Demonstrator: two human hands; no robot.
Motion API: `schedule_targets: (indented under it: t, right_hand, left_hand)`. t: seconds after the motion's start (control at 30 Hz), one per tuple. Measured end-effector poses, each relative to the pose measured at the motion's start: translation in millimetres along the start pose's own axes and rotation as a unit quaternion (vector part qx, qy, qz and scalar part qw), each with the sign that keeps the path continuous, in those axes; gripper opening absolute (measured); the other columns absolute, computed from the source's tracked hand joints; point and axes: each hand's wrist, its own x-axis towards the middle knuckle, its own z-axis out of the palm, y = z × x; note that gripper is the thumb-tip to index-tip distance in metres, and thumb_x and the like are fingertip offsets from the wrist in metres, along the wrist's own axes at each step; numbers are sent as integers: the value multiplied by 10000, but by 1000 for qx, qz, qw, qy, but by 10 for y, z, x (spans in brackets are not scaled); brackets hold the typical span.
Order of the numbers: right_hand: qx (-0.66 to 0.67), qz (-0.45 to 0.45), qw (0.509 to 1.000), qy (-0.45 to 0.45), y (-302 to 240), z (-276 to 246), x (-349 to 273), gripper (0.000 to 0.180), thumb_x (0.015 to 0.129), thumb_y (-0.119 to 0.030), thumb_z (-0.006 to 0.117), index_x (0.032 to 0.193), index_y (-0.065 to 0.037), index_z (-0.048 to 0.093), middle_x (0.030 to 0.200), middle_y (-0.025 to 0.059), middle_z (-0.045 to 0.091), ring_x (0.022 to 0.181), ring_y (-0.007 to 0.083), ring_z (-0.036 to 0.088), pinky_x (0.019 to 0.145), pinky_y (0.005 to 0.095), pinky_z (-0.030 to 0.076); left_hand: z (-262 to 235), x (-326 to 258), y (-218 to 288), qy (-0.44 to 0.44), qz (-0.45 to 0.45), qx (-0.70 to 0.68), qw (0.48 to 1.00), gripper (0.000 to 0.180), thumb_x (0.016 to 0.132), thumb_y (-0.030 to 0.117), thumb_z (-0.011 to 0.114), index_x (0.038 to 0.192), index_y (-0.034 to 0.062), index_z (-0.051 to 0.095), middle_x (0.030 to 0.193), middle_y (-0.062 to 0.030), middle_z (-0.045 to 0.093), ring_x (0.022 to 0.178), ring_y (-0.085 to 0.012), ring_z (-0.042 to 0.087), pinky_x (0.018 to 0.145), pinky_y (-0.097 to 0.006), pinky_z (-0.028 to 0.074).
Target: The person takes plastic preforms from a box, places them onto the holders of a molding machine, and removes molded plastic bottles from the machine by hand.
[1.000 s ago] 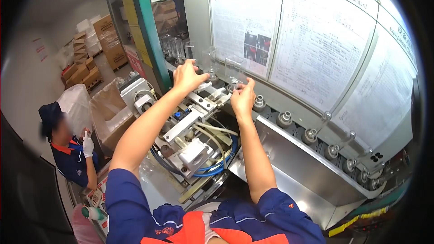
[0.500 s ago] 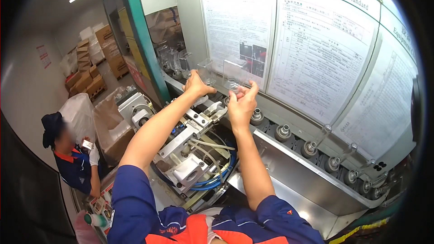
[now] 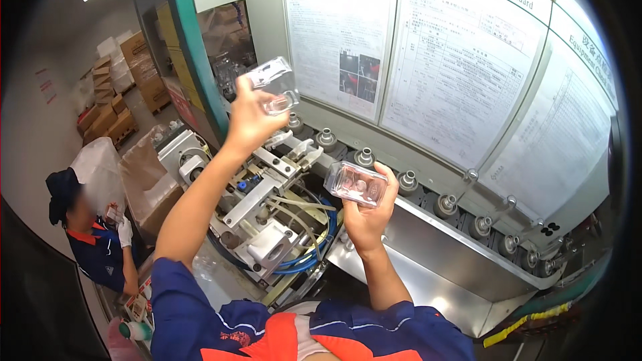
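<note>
My left hand (image 3: 250, 120) is closed round a clear, square-sided plastic bottle (image 3: 284, 81), which is tilted over the far left of the machine. Closer to me, my right hand (image 3: 368, 219) grips a second clear plastic bottle (image 3: 356, 184), lying on its side with a flat end towards me. The fingers show pinkish through its wall. Behind both hands runs a row of metal spindles (image 3: 364, 156) on round grey bases, and the nearest of them carry nothing. Farther right, clear tube-shaped preforms (image 3: 511, 203) stand on several spindles.
A metal clamp mechanism (image 3: 267, 190) with blue hoses lies below my left arm. A steel chute (image 3: 428, 281) slopes at the right. Printed sheets (image 3: 461, 60) cover the back panel. At the left, a co-worker (image 3: 93, 234) in a dark hat handles a small clear item near a plastic-lined carton (image 3: 150, 190).
Both bottles have come away from the spindle row and been tipped over. The left one moved up and left, the right one down towards me. My view has shifted slightly right.
</note>
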Motion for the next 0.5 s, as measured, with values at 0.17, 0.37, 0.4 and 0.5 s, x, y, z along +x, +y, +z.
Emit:
schedule_targets:
  t: [0.17,0.37,0.4,0.5]
  right_hand:
    - [-76,-99,992,21,-172,-35,-121,619,691,106,649,1227,9,355,987,151,605,852,172,607,775,284,491]
    - [-91,-109,990,1,-193,68,-282,607,703,111,628,1232,12,347,984,156,606,849,181,603,773,284,489]
    - [-93,-107,990,-3,-205,79,-303,607,703,111,628,1232,12,347,984,156,606,849,181,603,773,284,489]
    - [-79,-116,990,-21,-228,196,-398,606,710,124,608,1237,9,332,1005,168,598,865,186,597,789,287,483]
  left_hand:
    - [-1076,-645,332,18,5,-33,999,273,574,50,712,822,5,607,884,-86,598,921,-237,572,875,-342,433]
    - [-2003,-1840,277,-27,-203,-17,979,491,564,-28,638,1034,50,520,812,-68,589,880,-193,582,790,-320,457]
    - [-2020,-2049,319,28,-350,-110,930,625,566,-46,632,1154,57,444,777,-62,588,849,-178,593,752,-308,471]
    - [-2199,-2938,-65,-41,-322,28,945,785,563,-68,646,1244,75,284,725,-83,586,768,-203,616,702,-309,481]
